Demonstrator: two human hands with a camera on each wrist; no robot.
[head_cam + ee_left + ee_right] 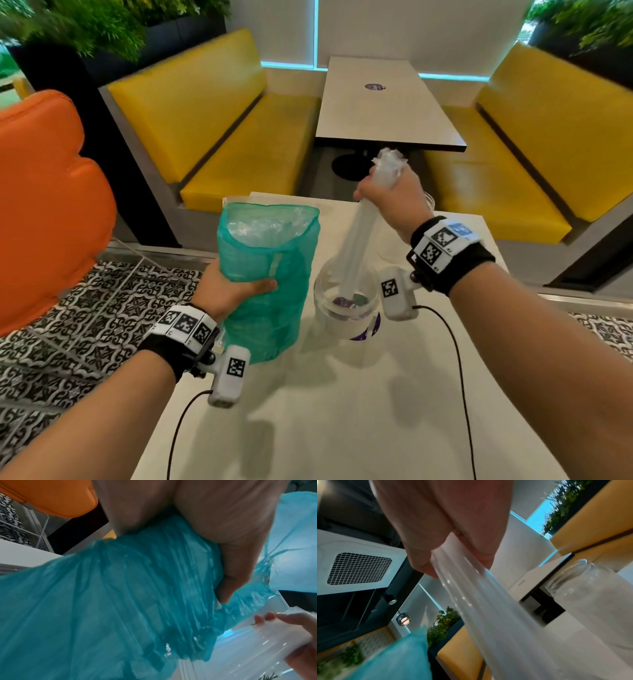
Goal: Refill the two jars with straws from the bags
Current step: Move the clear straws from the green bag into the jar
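Note:
A teal plastic bag stands upright on the white table, its mouth open at the top. My left hand grips it around the middle, thumb across the front. My right hand grips the top of a bundle of clear wrapped straws, held above a glass jar; the bundle's lower ends are inside the jar. In the right wrist view my fingers curl round the straws. A second glass jar stands behind my right hand, mostly hidden in the head view.
Yellow benches and another table lie beyond the far edge. An orange seat is at the left above patterned floor tiles. Black cables trail from both wrist cameras across the table.

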